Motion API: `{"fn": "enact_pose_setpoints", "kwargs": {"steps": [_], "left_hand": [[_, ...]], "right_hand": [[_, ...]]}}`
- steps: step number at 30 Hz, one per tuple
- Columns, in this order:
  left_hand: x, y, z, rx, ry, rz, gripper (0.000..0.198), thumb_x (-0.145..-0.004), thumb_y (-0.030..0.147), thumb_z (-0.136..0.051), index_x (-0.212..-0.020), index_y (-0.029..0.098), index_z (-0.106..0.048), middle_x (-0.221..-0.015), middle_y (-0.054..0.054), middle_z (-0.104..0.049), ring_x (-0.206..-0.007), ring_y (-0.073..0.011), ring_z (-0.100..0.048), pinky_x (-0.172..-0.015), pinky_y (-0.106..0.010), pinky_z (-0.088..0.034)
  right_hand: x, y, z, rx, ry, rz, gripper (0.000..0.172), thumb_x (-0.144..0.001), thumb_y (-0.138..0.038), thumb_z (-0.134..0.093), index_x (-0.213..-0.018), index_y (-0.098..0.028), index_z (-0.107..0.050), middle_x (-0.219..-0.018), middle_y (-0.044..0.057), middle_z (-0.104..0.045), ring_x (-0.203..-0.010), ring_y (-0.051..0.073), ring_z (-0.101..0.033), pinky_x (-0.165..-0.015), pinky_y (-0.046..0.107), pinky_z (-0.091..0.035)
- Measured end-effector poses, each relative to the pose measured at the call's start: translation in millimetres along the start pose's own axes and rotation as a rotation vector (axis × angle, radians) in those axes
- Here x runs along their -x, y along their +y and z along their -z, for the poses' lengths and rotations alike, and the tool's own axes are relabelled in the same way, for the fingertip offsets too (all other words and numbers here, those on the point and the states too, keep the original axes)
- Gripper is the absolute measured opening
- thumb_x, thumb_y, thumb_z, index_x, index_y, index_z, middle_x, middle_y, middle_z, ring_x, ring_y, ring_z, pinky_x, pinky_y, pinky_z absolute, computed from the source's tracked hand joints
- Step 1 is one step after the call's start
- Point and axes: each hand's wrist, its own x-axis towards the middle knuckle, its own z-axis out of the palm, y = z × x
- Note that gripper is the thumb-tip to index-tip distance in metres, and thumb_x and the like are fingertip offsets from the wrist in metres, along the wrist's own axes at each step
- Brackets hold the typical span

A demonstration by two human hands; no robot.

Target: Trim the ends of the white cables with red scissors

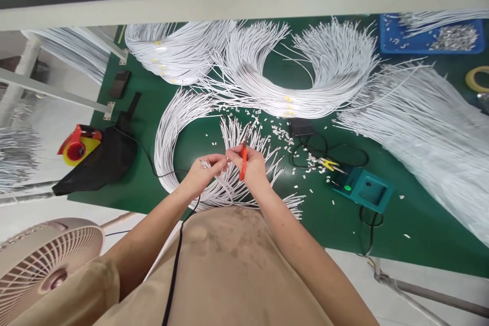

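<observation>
My left hand (204, 172) is closed around a small bunch of thin white wires (214, 165), holding their ends toward my right hand. My right hand (250, 165) grips an orange-handled cutter (243, 160), its tip close to the wire ends. Both hands hover over a curved bundle of white wires (171, 127) lying on the green table (420, 234). Small white cut-off bits (275, 130) are scattered just beyond the hands.
Large white wire bundles (336, 66) cover the back and right of the table. A teal device (364, 188) with a black cable and yellow-handled pliers (329, 164) lie to the right. A tape dispenser (78, 145) and black bag (103, 160) sit left; a fan (46, 265) stands lower left; a blue tray (431, 35) sits far right.
</observation>
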Motion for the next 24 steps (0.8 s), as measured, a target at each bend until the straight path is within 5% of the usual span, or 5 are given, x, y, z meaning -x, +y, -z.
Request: {"fn": "enact_pose_setpoints", "kwargs": {"steps": [3, 10, 24], "left_hand": [[-1, -2, 1.9, -0.016, 0.061, 0.004, 0.032, -0.067, 0.044, -0.064, -0.082, 0.015, -0.067, -0.068, -0.002, -0.063, -0.061, -0.0127, -0.052, -0.058, -0.024, -0.039], [-3, -1, 2.5, -0.124, 0.150, -0.033, 0.030, -0.066, 0.042, -0.065, -0.080, 0.015, -0.068, -0.077, -0.004, -0.067, -0.068, -0.0156, -0.056, -0.066, -0.028, -0.042], [0, 3, 2.4, -0.264, 0.187, -0.091, 0.023, -0.067, 0.037, -0.062, -0.076, 0.016, -0.066, -0.078, -0.004, -0.065, -0.071, -0.0158, -0.055, -0.068, -0.028, -0.041]], "right_hand": [[3, 6, 5, 0.201, 0.063, -0.009, 0.029, -0.075, -0.040, -0.052, -0.080, -0.015, -0.064, -0.069, 0.002, -0.062, -0.064, 0.013, -0.055, -0.062, 0.025, -0.043], [11, 9, 18, 1.006, -0.106, 0.225, 0.022, -0.079, -0.034, -0.049, -0.080, -0.018, -0.064, -0.083, 0.006, -0.064, -0.082, 0.019, -0.057, -0.073, 0.028, -0.039], [16, 1, 16, 1.179, -0.157, 0.221, 0.023, -0.082, -0.031, -0.045, -0.088, -0.019, -0.064, -0.086, 0.007, -0.065, -0.085, 0.020, -0.057, -0.074, 0.030, -0.037]]}}
